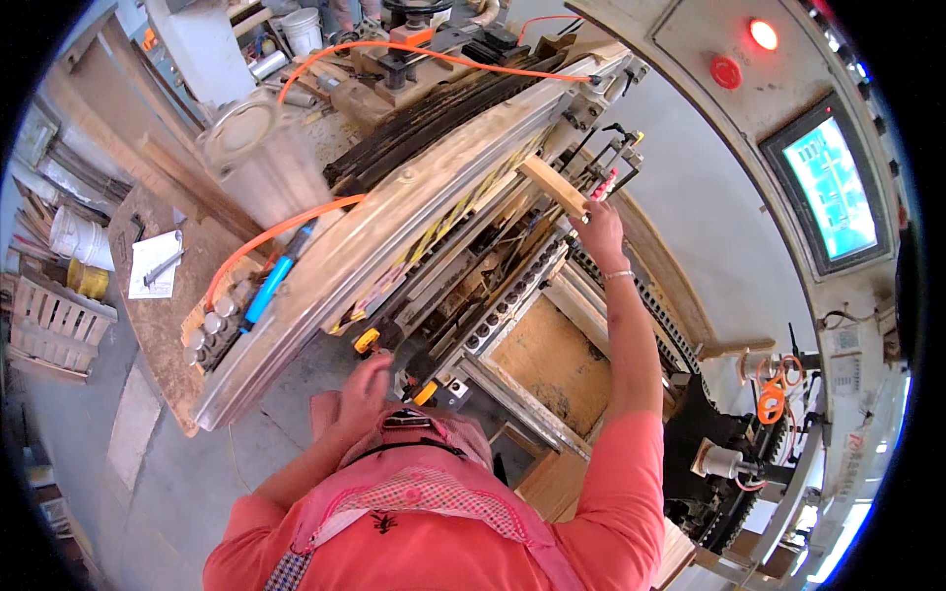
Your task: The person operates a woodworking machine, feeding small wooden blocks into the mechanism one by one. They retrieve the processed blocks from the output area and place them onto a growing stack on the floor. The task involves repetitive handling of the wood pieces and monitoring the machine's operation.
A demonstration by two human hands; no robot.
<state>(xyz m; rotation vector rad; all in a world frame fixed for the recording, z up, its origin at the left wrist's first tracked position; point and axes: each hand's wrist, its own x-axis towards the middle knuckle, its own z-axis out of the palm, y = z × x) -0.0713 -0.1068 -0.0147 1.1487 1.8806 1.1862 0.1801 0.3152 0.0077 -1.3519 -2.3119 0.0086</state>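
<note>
My right hand (599, 234), stretched far forward over the machine, is closed on the near end of a short pale wooden strip (552, 185). The strip slants away to the upper left, its far end beside the machine's long wood-faced beam. Close to my body is my left hand (365, 386), beside the machine's yellow and black knobs (367, 341). Its fingers are partly hidden and slightly blurred, so their grip is unclear. Below my right forearm lies a framed brown wooden panel (554, 355) among the machine's rails.
A control panel with a lit screen (833, 187) and a red button (725, 72) curves along the right. Chain tracks (729, 512) run beside my right arm. An orange hose (414, 46) arches over the far side. At left stands a side board (148, 295) with a paper sheet.
</note>
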